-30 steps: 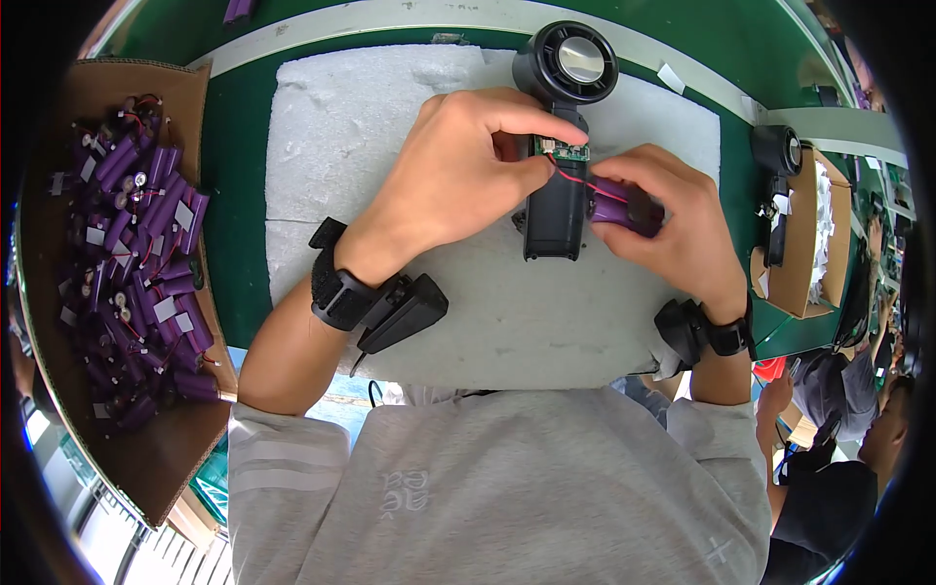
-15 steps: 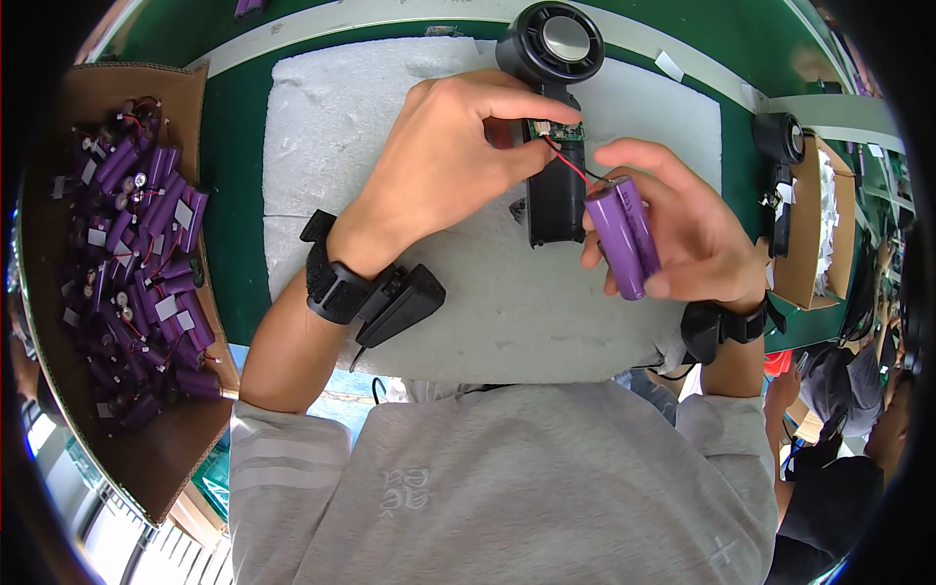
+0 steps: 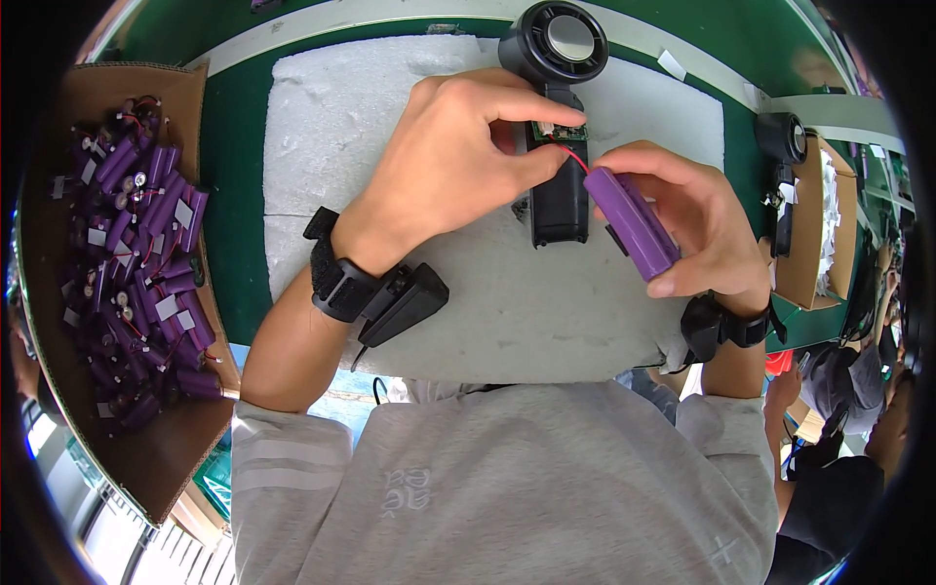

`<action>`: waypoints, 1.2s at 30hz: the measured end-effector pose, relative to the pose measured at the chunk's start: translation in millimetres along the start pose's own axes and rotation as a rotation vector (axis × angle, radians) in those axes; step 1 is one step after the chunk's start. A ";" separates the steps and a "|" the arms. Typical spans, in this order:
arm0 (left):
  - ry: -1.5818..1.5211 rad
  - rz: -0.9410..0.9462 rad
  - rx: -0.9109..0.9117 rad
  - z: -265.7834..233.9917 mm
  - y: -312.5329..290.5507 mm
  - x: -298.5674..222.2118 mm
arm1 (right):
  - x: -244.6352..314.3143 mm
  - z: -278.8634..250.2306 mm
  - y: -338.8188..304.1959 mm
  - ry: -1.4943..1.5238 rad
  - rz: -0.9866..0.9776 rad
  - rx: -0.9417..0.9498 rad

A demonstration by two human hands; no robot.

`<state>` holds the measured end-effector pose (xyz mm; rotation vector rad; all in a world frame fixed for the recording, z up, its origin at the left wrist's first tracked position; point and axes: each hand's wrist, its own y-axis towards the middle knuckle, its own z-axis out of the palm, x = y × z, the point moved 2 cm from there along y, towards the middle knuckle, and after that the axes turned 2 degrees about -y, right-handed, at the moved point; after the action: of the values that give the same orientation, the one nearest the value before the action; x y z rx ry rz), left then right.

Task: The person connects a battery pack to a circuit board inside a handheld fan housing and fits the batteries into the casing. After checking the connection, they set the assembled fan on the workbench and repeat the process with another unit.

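Note:
A black handheld fan [image 3: 561, 213] lies on the foam sheet, its round head at the far end and its handle pointing toward me. A small green circuit board [image 3: 560, 131] shows in the opened handle. My left hand [image 3: 458, 146] grips the handle there, index finger and thumb on either side of the board. In my right hand [image 3: 697, 219] is a purple battery pack [image 3: 634, 224], tilted, held just right of the handle. A red wire [image 3: 577, 156] runs from the pack toward my left thumb. Its far end is hidden by the thumb.
At the left stands a cardboard box [image 3: 202, 127] with many purple battery packs [image 3: 146, 253]. White foam [image 3: 341, 127] covers the green table before me. To the right are another black fan [image 3: 780, 141] and a smaller cardboard box [image 3: 805, 224]. People sit beyond, at lower right.
My right hand has turned the battery pack, so one cell now faces up where two showed side by side, and its near end has swung right. My left hand stays almost still.

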<state>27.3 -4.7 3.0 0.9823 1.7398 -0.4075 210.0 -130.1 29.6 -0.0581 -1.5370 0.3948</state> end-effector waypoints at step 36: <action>0.171 0.219 0.080 -6.7 1.7 -1.7 | -5.9 41.3 1.2 -0.909 -0.450 -0.353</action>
<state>24.7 0.2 7.4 1.2823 1.7544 -0.2593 169.4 -139.2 25.5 0.2200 -2.4293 -0.2668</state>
